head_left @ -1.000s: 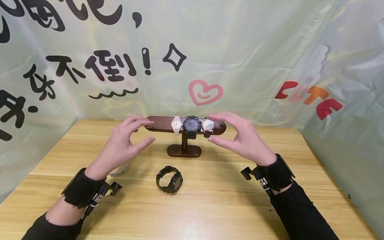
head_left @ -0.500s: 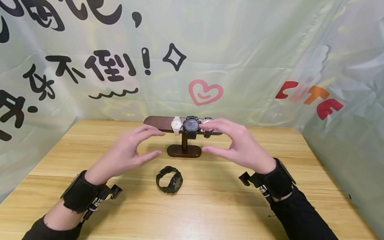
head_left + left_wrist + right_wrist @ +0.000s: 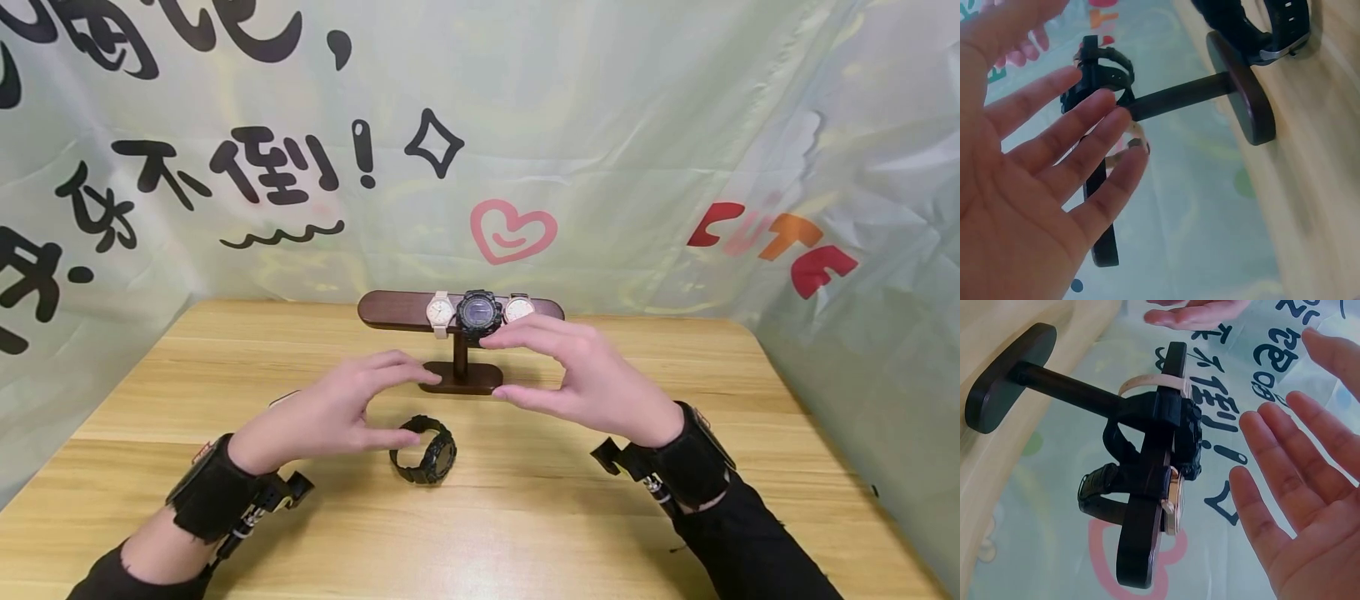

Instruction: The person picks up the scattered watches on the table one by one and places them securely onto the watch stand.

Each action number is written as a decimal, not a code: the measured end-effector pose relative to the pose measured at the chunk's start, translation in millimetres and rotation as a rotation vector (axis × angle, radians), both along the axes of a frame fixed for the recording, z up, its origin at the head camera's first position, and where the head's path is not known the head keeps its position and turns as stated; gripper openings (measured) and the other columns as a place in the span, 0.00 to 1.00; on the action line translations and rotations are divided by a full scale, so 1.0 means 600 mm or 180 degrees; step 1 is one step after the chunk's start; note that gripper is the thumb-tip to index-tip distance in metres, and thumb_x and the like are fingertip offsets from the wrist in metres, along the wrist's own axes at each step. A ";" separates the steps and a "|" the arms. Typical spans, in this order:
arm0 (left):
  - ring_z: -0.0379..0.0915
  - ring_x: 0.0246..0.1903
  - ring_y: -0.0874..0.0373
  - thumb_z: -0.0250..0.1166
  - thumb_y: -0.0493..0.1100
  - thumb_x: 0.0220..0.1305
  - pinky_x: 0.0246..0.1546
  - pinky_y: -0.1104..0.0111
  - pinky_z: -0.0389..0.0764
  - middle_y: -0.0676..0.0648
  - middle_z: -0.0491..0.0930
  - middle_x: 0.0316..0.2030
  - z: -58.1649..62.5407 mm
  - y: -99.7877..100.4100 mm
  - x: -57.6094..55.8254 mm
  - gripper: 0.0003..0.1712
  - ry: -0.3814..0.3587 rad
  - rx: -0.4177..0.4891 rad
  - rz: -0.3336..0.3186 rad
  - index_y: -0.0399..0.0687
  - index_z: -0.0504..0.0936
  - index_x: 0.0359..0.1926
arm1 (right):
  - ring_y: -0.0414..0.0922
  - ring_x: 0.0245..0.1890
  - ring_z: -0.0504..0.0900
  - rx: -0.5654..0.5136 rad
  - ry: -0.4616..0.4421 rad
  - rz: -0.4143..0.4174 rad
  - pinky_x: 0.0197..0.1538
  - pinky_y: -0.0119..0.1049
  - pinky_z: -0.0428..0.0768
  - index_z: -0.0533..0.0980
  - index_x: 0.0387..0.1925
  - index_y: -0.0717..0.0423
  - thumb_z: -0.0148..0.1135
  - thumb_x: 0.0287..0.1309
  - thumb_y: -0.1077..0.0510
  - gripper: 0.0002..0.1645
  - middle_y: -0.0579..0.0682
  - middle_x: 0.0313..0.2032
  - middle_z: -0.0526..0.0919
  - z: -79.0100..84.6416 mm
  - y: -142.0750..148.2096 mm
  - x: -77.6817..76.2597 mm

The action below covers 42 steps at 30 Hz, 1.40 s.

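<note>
Worktop [image 3: 525,533], pale wood grain. On it: dark-brown watch stand [image 3: 460,356], upright; black watch [image 3: 443,457], strap looped; thin item [image 3: 283,398], mostly hidden.

We are looking down from the head view and closer, tilted, from both wrist views, all sharing the watch stand [image 3: 461,354].

Bright, even light here in the head view, glare whitening the table [image 3: 480,571] up close, soft shadows across it, both wrist views dimmer, bluish
</note>
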State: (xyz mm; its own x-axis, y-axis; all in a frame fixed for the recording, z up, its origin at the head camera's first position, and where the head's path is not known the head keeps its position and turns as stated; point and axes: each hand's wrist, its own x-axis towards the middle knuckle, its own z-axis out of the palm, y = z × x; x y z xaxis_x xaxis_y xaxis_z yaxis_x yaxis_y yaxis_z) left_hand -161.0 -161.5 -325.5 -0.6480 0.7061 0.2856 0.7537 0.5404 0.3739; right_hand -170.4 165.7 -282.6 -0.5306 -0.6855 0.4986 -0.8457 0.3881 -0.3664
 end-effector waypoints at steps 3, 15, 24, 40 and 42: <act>0.80 0.64 0.53 0.82 0.52 0.60 0.67 0.51 0.83 0.52 0.82 0.64 -0.005 0.004 0.002 0.38 -0.0151 -0.0077 -0.0053 0.55 0.80 0.70 | 0.44 0.62 0.85 0.0056 0.0030 0.0060 0.65 0.44 0.86 0.83 0.64 0.47 0.82 0.60 0.53 0.31 0.46 0.60 0.87 -0.002 -0.004 0.001; 0.79 0.65 0.52 0.82 0.59 0.58 0.68 0.51 0.83 0.50 0.80 0.66 -0.031 0.019 -0.001 0.44 -0.0416 -0.0441 -0.0195 0.51 0.78 0.72 | 0.40 0.58 0.84 0.0250 -0.0132 0.0206 0.60 0.39 0.88 0.85 0.60 0.46 0.79 0.63 0.50 0.25 0.42 0.56 0.87 -0.014 -0.017 0.003; 0.77 0.67 0.51 0.83 0.56 0.57 0.70 0.51 0.81 0.49 0.78 0.68 -0.050 0.025 0.003 0.44 -0.0476 -0.0552 -0.0234 0.51 0.78 0.72 | 0.36 0.57 0.84 0.0495 -0.0240 0.0195 0.60 0.36 0.87 0.85 0.60 0.45 0.78 0.65 0.47 0.24 0.40 0.55 0.87 -0.021 -0.025 0.006; 0.76 0.67 0.53 0.81 0.45 0.56 0.71 0.52 0.80 0.50 0.77 0.69 -0.065 0.026 0.004 0.43 -0.0648 -0.0592 -0.0266 0.51 0.77 0.72 | 0.40 0.59 0.85 0.0705 -0.0497 0.0292 0.63 0.36 0.87 0.83 0.62 0.48 0.75 0.67 0.48 0.25 0.43 0.60 0.86 -0.038 -0.040 0.004; 0.76 0.67 0.54 0.80 0.44 0.57 0.71 0.53 0.80 0.51 0.78 0.68 -0.065 0.026 0.003 0.41 -0.0675 -0.0587 -0.0281 0.51 0.77 0.72 | 0.39 0.59 0.85 0.0701 -0.0494 0.0309 0.63 0.36 0.87 0.83 0.62 0.48 0.75 0.67 0.47 0.24 0.43 0.59 0.86 -0.040 -0.041 0.004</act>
